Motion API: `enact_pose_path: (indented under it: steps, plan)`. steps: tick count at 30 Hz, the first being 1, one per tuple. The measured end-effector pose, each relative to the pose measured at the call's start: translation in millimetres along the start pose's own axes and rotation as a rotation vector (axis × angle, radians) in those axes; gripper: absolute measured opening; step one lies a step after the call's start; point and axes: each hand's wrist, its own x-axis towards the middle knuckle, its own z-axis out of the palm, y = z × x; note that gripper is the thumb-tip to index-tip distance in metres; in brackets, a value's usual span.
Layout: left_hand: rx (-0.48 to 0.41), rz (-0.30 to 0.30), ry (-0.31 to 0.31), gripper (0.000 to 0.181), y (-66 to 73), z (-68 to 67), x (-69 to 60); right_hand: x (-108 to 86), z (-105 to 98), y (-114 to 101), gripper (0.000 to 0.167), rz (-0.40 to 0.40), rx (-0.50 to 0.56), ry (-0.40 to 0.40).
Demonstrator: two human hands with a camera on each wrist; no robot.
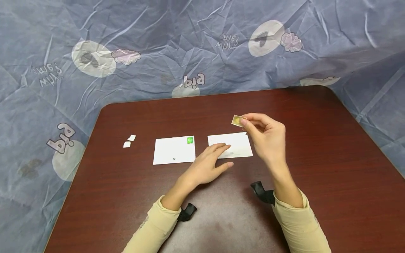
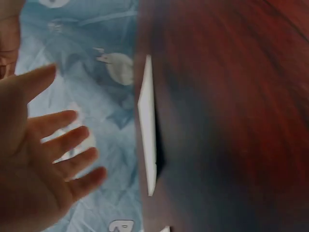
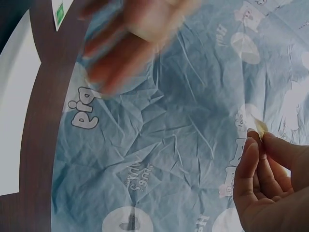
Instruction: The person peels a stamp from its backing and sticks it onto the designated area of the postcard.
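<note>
My right hand [image 1: 267, 137] pinches a small yellowish postage stamp [image 1: 237, 121] between thumb and fingertips, raised above the table. In the right wrist view the stamp [image 3: 260, 126] shows nearly edge-on. Below it lies a white envelope [image 1: 242, 142] with faint print near its lower edge. My left hand [image 1: 207, 165] hovers with spread fingers over that envelope's left side; the left wrist view shows its palm [image 2: 29, 169] holding nothing. To the left lies a second white envelope [image 1: 172, 151], a green stamp [image 1: 190, 140] at its upper right corner.
Two small white paper pieces [image 1: 127, 144] lie at the left of the dark red-brown table [image 1: 332, 147]. A wrinkled blue printed cloth [image 1: 164, 38] hangs behind the table. Black straps [image 1: 187, 212] circle both wrists.
</note>
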Motion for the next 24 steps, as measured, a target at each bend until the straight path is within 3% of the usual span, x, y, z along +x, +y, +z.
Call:
enact_pose_path:
  steps: [4,11,19,24]
  plan:
    - [0.08,-0.064,-0.18,0.068,-8.1,9.6,0.6,1.4,-0.2,0.8,0.012,0.02,-0.022,-0.006]
    - [0.142,-0.155,-0.317,0.072,-14.8,19.0,0.0,4.4,0.0,5.1,0.013,0.044,-0.026,-0.021]
    - [0.19,-0.213,-0.387,0.075,-12.2,20.9,0.3,9.2,-1.4,22.1,0.015,0.094,-0.158,-0.091]
    - [0.223,-0.217,-0.41,0.077,-11.2,22.6,0.2,11.3,-2.2,39.8,0.015,0.195,-0.258,-0.166]
